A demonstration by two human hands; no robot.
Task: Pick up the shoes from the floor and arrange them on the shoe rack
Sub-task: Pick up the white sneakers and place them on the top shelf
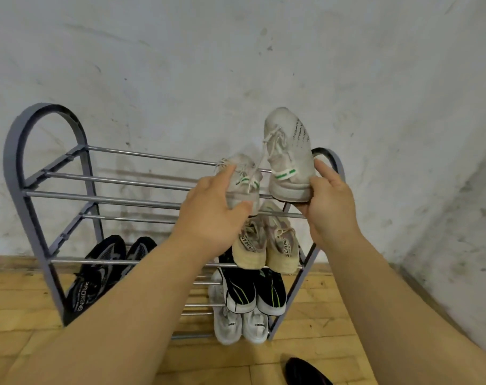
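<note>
A grey metal shoe rack (pixel 55 195) with several tiers of bars stands against the wall. My left hand (pixel 211 209) grips a white sneaker with green stripes (pixel 243 176) that lies on the top tier at the right. My right hand (pixel 329 201) holds the matching white sneaker (pixel 287 154) by its heel, toe tilted up, over the rack's top right end. Below sit a beige pair (pixel 264 243), a black pair with white soles (pixel 255 290) and a white pair (pixel 240 326). A black pair (pixel 103 268) rests lower left.
The rack backs onto a stained white wall (pixel 236 65). The floor is wooden planks (pixel 319 315). A dark shoe tip (pixel 305 370) shows at the bottom edge near my feet. The left part of the top tier holds no shoes.
</note>
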